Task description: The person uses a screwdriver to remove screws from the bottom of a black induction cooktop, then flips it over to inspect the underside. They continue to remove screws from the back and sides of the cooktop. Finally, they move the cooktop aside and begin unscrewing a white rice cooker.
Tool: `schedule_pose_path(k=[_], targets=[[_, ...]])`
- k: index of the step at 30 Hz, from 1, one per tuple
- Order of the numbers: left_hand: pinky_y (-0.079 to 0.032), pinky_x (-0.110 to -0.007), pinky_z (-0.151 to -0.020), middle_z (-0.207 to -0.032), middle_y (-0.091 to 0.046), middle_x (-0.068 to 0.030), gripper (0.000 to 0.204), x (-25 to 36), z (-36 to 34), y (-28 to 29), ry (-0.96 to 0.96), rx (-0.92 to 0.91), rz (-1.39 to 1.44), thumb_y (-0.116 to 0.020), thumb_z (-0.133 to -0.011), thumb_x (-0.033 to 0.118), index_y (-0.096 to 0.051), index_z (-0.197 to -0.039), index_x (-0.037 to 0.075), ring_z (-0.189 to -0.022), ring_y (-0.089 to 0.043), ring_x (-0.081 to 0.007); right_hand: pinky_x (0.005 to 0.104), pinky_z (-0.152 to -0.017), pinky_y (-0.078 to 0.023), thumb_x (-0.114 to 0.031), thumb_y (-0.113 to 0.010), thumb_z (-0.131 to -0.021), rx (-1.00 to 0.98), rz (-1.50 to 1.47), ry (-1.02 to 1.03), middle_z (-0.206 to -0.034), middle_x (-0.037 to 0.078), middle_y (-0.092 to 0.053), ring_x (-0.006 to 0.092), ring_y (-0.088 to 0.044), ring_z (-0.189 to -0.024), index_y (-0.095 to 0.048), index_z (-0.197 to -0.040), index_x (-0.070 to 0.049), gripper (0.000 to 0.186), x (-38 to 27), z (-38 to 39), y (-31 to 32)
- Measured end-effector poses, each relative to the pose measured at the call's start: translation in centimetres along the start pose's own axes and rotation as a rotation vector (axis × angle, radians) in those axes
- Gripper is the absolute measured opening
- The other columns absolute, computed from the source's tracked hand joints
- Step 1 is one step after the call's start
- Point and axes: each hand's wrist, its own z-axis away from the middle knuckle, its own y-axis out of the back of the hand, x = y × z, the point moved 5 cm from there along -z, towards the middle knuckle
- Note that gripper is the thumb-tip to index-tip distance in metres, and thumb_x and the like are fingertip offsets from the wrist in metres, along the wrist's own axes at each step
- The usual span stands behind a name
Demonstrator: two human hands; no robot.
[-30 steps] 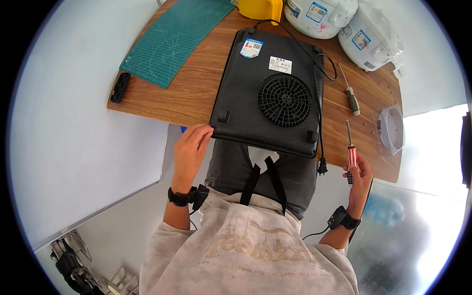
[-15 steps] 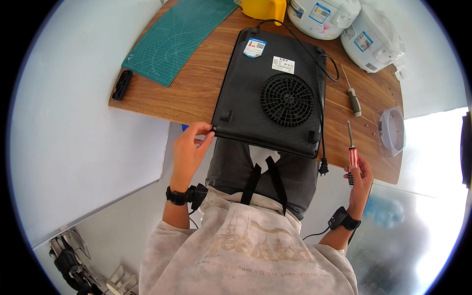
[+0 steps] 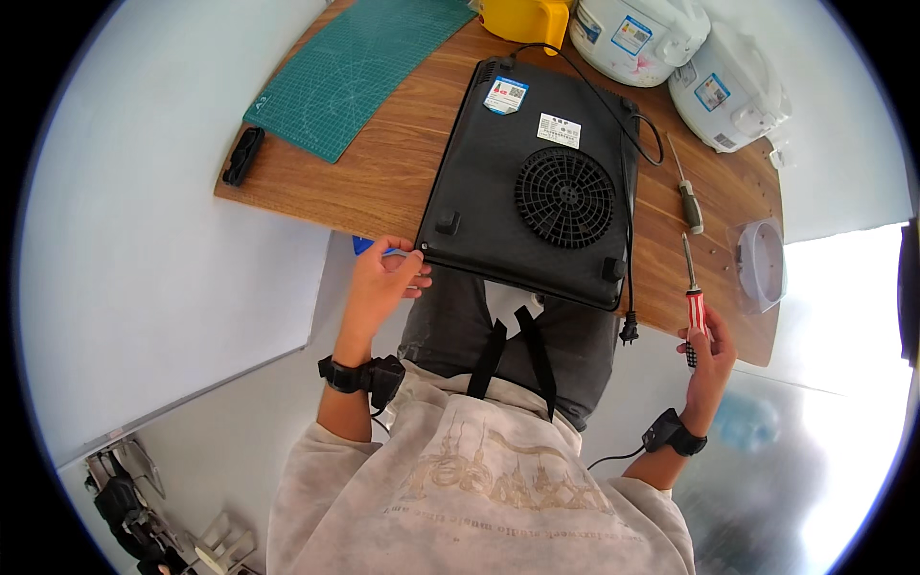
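A black induction cooker (image 3: 498, 172) lies bottom side up on the table, its near edge jutting out over my lap. Its round fan grille (image 3: 565, 196) faces up. My left hand (image 3: 383, 283) is closed at the near left corner, thumb and fingertips against the edge, beside a small screw (image 3: 425, 246) in that corner. Past the table's right front edge, my right hand (image 3: 707, 350) grips a screwdriver (image 3: 696, 311) by its red-and-white striped handle, the blade pointing away from me. The power cord (image 3: 629, 240) runs over the cooker, its plug (image 3: 629, 330) hanging off the near edge.
Right of the cooker lie a second screwdriver (image 3: 689, 206), a clear plastic container (image 3: 762, 266) and some tiny screws. Two white rice cookers (image 3: 637, 38) and a yellow container (image 3: 522, 21) stand behind. A green cutting mat (image 3: 355, 81) and a black object (image 3: 243, 156) lie left.
My left hand's fingers have shifted slightly at the cooker's corner, with more fingertips showing below the edge. The right hand with the screwdriver has moved slightly right and toward me.
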Motion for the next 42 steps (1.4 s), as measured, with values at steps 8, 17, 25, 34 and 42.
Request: schedule_pose_path(k=[8, 17, 25, 34, 42], targets=[[-0.057, -0.029, -0.066, -0.106, -0.076, -0.0138, 0.037, -2.3, 2.4, 2.6, 0.104, -0.109, -0.064, -0.059, -0.103, 0.035, -0.066, -0.114, 0.0, -0.086, -0.076, -0.0205, 0.0256, -0.07, -0.053, -0.005, -0.066, -0.092, -0.035, 0.057, 0.091, -0.106, 0.009, -0.07, 0.0127, -0.067, -0.088, -0.063, -0.13, 0.003, 0.039, -3.2, 4.3, -2.1], [-0.058, -0.029, -0.066, -0.106, -0.077, -0.0131, 0.039, -5.9, 3.9, 8.4, 0.193, -0.361, 0.037, -0.057, -0.102, 0.034, -0.072, -0.108, -0.001, -0.084, -0.075, -0.0176, 0.0302, -0.086, -0.052, 0.004, -0.075, -0.08, -0.275, 0.366, 0.444, -0.113, 0.012, -0.07, 0.0176, -0.066, -0.1, -0.069, -0.108, 0.001, 0.029, -11.6, 11.4, -11.2], [-0.057, -0.03, -0.067, -0.101, -0.078, -0.0095, 0.039, -9.9, 5.9, 10.6, 0.168, -0.399, 0.112, -0.06, -0.099, 0.037, -0.075, -0.105, 0.001, -0.088, -0.075, -0.0187, 0.0315, -0.092, -0.051, 0.005, -0.079, -0.075, -0.641, 0.237, 0.539, -0.118, 0.015, -0.069, 0.0213, -0.067, -0.106, -0.066, -0.106, 0.0, 0.034, -16.9, 15.8, -20.4], [-0.057, -0.029, -0.067, -0.103, -0.079, -0.0106, 0.038, -10.6, 7.0, 11.9, 0.136, -0.415, 0.108, -0.059, -0.1, 0.034, -0.076, -0.105, 0.001, -0.089, -0.076, -0.0188, 0.0301, -0.082, -0.053, -0.003, -0.077, -0.085, -0.547, 0.369, 0.824, -0.098, 0.011, -0.071, 0.0213, -0.07, -0.09, -0.064, -0.108, -0.002, 0.026, -19.5, 19.6, -27.7], [-0.056, -0.03, -0.066, -0.102, -0.078, -0.0078, 0.038, -11.5, 7.6, 13.3, 0.143, -0.426, 0.126, -0.061, -0.098, 0.039, -0.076, -0.104, 0.004, -0.089, -0.075, -0.0169, 0.034, -0.075, -0.052, -0.006, -0.076, -0.084, -0.664, 0.482, 0.918, -0.096, 0.012, -0.065, 0.0273, -0.064, -0.086, -0.06, -0.106, -0.003, 0.027, -19.7, 20.7, -32.2]])
